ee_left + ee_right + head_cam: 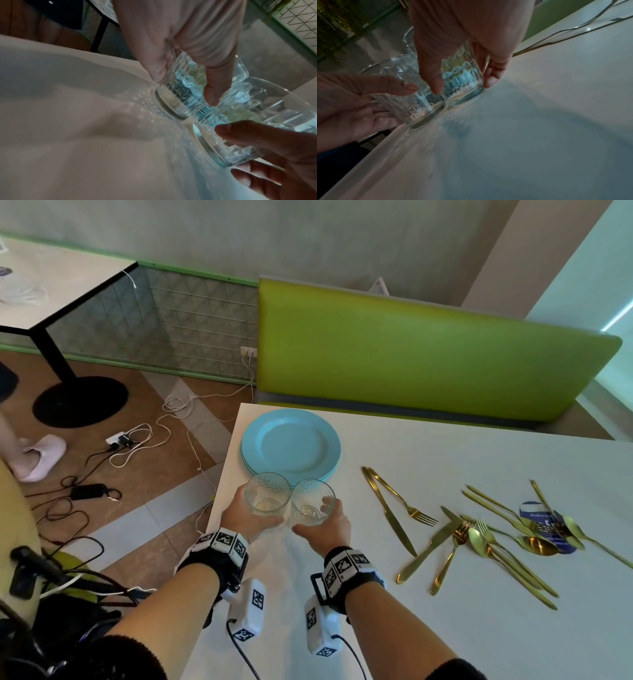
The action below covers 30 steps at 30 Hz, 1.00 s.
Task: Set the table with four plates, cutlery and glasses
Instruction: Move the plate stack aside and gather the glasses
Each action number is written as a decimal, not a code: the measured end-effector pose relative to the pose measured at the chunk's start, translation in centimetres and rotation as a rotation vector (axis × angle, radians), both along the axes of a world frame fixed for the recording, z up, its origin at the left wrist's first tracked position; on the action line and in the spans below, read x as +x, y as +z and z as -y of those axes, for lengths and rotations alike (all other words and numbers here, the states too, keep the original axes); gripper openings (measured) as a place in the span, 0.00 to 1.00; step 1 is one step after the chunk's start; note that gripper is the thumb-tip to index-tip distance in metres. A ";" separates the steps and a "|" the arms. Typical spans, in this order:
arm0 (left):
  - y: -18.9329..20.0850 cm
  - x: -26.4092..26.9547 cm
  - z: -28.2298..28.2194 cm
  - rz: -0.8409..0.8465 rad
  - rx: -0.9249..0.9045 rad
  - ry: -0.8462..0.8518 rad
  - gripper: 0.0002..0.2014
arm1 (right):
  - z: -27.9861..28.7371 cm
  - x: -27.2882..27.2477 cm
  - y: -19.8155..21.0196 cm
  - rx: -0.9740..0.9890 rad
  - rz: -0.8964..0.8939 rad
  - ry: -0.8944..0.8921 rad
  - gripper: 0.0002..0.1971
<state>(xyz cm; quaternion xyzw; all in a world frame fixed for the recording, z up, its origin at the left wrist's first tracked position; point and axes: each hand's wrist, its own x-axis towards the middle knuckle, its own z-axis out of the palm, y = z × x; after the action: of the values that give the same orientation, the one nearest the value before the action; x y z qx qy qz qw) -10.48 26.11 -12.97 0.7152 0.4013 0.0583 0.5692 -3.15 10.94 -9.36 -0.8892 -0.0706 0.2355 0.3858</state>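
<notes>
Two clear patterned glasses stand side by side near the left edge of the white table [445, 628], just in front of a stack of light blue plates [291, 445]. My left hand [260, 510] grips the left glass [267, 494] [180, 94] [412, 102], thumb on the near side. My right hand [313, 517] grips the right glass [313, 498] [462, 77] [260, 115]. Their bases look to be on the tabletop and their sides nearly touch. Gold knives, forks and spoons [479, 539] lie scattered to the right.
A blue card [537, 513] lies under some of the cutlery. A green bench back [428, 354] runs behind the table. Cables and a power strip [126, 440] lie on the floor at the left, beyond them another table [51, 285].
</notes>
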 end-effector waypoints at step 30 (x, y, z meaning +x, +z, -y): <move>4.8 -0.3 1.2 0.012 0.150 0.124 0.69 | 0.1 1.8 2.4 -0.046 -0.064 0.044 0.48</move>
<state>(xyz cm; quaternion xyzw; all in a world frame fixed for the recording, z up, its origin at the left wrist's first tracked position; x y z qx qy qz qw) -10.76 24.87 -8.21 0.7293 0.4357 0.1277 0.5119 -1.32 10.81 -6.95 -0.8882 -0.0724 0.2737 0.3618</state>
